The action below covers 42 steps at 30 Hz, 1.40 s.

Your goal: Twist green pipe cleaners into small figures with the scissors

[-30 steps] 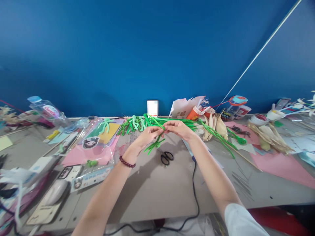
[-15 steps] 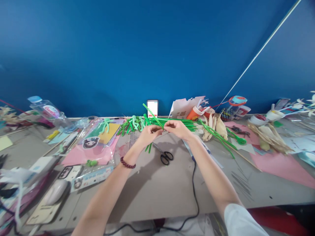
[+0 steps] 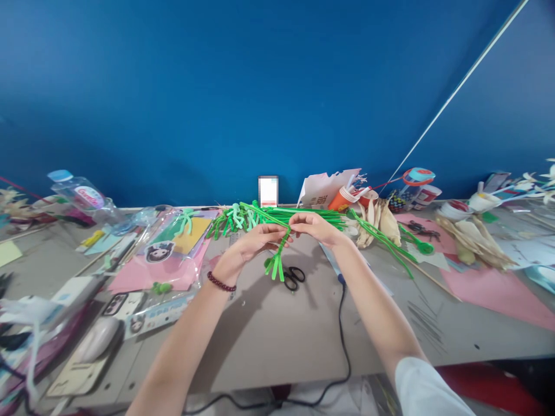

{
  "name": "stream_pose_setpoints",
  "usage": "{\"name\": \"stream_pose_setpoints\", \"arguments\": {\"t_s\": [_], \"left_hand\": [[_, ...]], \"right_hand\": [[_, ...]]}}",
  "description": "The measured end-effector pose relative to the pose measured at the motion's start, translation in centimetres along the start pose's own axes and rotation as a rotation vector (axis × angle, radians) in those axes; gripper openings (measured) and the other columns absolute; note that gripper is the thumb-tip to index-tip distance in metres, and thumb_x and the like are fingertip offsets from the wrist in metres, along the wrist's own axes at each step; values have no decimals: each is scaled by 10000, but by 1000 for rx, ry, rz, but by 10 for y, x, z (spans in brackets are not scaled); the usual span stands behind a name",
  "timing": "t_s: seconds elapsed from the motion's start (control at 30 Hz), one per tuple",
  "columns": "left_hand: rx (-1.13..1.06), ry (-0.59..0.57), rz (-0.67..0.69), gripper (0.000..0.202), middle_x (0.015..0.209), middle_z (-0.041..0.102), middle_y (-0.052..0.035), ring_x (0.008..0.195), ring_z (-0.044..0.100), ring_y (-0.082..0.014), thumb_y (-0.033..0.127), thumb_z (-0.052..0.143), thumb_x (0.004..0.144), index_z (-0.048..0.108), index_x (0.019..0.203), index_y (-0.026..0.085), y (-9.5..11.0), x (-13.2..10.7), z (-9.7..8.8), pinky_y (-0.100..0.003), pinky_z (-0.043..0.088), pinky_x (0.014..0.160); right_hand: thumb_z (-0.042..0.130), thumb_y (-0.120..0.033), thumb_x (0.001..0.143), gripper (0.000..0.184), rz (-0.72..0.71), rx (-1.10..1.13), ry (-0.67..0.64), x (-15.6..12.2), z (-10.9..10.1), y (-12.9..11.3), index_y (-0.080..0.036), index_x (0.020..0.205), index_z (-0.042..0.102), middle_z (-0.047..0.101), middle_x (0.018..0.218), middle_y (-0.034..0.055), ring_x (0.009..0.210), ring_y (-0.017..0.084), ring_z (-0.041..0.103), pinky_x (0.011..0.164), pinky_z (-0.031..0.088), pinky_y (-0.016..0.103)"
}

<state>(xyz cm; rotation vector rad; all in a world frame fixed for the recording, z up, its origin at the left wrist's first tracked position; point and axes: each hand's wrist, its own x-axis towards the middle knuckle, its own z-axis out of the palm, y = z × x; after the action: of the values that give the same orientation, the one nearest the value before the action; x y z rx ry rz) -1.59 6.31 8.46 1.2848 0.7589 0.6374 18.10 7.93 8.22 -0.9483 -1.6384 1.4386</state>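
Between my two hands is a green pipe cleaner piece (image 3: 283, 245), its lower end splayed into several short prongs that hang toward the table. My left hand (image 3: 262, 240) pinches it from the left, with a beaded bracelet on the wrist. My right hand (image 3: 313, 226) closes its fingertips on the same piece from the right. A long green stem slants up and left from the fingers. Below the hands, black-handled scissors (image 3: 295, 278) lie partly behind the prongs. Behind them rests a bundle of green pipe cleaners (image 3: 332, 218).
A phone (image 3: 268, 190) leans on the blue wall. Left are a plastic bottle (image 3: 82, 190), a pink sheet (image 3: 130, 274) and a white mouse (image 3: 99, 340). On the right stand an orange paper cup (image 3: 340, 199) and dried husks (image 3: 390, 225). A black cable (image 3: 342, 329) crosses the table's front edge.
The pipe cleaner piece has turned: its pronged end now hangs lower in front of the scissors, and its long stem lies flatter to the left. Both hands stay close together.
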Motion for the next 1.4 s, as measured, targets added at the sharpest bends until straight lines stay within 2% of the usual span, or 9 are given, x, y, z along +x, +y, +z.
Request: {"name": "stream_pose_setpoints", "arguments": {"t_s": [0.4, 0.6, 0.7, 0.83, 0.93, 1.03, 1.2, 1.4], "left_hand": [[-100, 219, -6, 279, 697, 644, -29, 634, 570, -113, 310, 799, 551, 680, 736, 140, -5, 6, 8, -238, 445, 582], [159, 367, 171, 295, 678, 623, -22, 556, 528, -105, 395, 741, 600, 666, 725, 139, -3, 6, 14, -228, 443, 502], [308, 404, 260, 286, 654, 612, -16, 511, 517, -103, 414, 689, 652, 659, 745, 145, -6, 6, 15, -220, 424, 458], [451, 468, 312, 238, 656, 638, -22, 545, 557, -124, 382, 642, 702, 654, 772, 155, -9, 5, 13, -226, 432, 490], [500, 496, 322, 207, 708, 655, -37, 609, 585, -138, 360, 637, 704, 643, 760, 160, -6, 4, 12, -219, 435, 504], [444, 480, 269, 219, 705, 644, -35, 604, 584, -138, 364, 657, 681, 620, 745, 158, -2, 2, 11, -210, 420, 463], [200, 405, 189, 248, 626, 611, -17, 592, 576, -132, 367, 695, 642, 577, 700, 156, 0, 4, 9, -191, 388, 423], [18, 409, 148, 293, 555, 573, 20, 533, 529, -101, 363, 742, 581, 566, 707, 164, -1, 7, 5, -181, 356, 412]], "right_hand": [[674, -338, 705, 223, 0, 7, 20, 2, -2, 3, -171, 853, 666, 634, 739, 4, 642, 101, 545, 634, 431, 248], [699, -308, 686, 257, -29, -47, 18, 0, 0, 3, -182, 903, 643, 644, 840, 19, 721, 124, 578, 643, 449, 248], [708, -311, 682, 283, -84, -95, 31, 1, 4, 4, -182, 919, 625, 641, 846, 21, 708, 126, 580, 644, 452, 253], [694, -321, 695, 258, -180, -160, 73, 2, 10, 5, -172, 892, 619, 631, 829, 24, 713, 137, 580, 658, 453, 266], [667, -364, 716, 245, -194, -181, 103, 3, 13, 5, -172, 863, 630, 626, 815, 24, 701, 138, 572, 640, 444, 266], [661, -398, 716, 255, -167, -146, 128, 3, 16, 6, -179, 844, 639, 620, 781, 12, 660, 128, 558, 619, 441, 265], [661, -414, 713, 258, -123, -42, 151, 5, 17, 10, -171, 797, 655, 632, 765, 20, 638, 129, 564, 609, 459, 274], [677, -410, 710, 288, -115, 14, 151, 6, 16, 12, -173, 871, 652, 642, 749, 17, 646, 128, 568, 597, 454, 260]]}}
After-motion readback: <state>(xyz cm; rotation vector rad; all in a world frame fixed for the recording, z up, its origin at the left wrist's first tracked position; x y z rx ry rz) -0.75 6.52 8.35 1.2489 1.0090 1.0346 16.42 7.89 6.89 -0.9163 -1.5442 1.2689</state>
